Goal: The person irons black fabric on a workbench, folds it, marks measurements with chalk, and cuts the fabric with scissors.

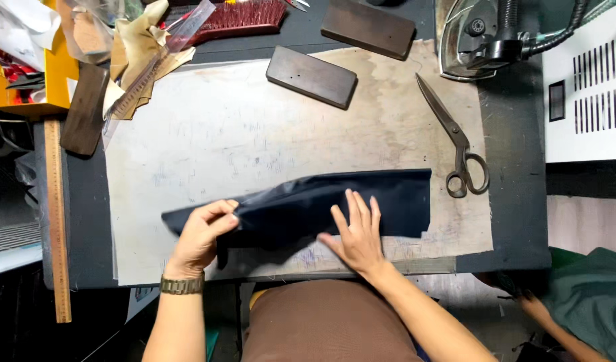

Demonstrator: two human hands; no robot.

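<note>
A piece of dark navy fabric (pixel 361 198) lies across the near part of a stained, pale work board (pixel 254 134). My left hand (pixel 202 236) pinches and lifts the fabric's left part, folding it up off the board. My right hand (pixel 358 231) lies flat, fingers spread, pressing on the fabric's lower middle. A metal watch (pixel 182 285) is on my left wrist.
Large scissors (pixel 455 144) lie to the right of the fabric. Two dark wooden blocks (pixel 311 76) (pixel 368 28) sit at the back, a third (pixel 85 110) at left. An iron (pixel 478 37) stands back right. A wooden ruler (pixel 56 221) runs along the left edge. Another person's hand (pixel 532 305) shows bottom right.
</note>
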